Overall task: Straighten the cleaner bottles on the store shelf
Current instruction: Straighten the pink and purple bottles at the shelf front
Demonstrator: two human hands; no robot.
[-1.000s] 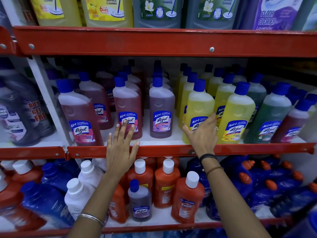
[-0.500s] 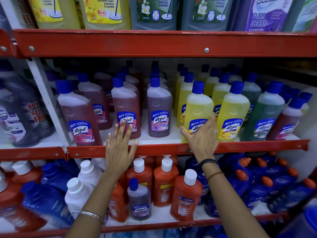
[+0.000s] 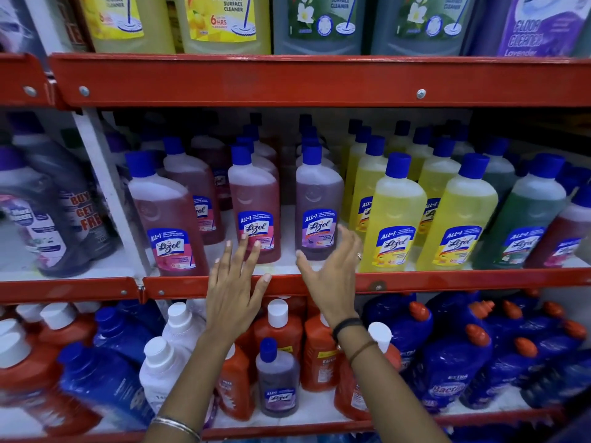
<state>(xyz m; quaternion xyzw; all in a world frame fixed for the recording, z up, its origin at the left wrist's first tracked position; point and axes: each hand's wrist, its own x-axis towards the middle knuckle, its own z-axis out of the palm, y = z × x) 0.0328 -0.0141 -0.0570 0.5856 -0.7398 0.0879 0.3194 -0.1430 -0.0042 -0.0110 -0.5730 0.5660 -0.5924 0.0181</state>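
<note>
Red-edged shelf carries rows of cleaner bottles; the purple bottle stands set back from the front edge. Both hands are spread, holding nothing: right hand cups its base, left hand nears the pink bottle (likely next); a grip and forward pull seem due

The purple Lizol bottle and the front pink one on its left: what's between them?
In the head view, only bare white shelf separates purple bottle from pink bottle.

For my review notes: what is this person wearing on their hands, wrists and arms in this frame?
Both forearms are bare, with no sleeves in view. The left hand has pale, light-coloured nails, and a thin silver bangle sits on that forearm. The right hand wears a ring on one finger. Its wrist carries a black band and, just below it, a thin brown thread or cord.
</note>
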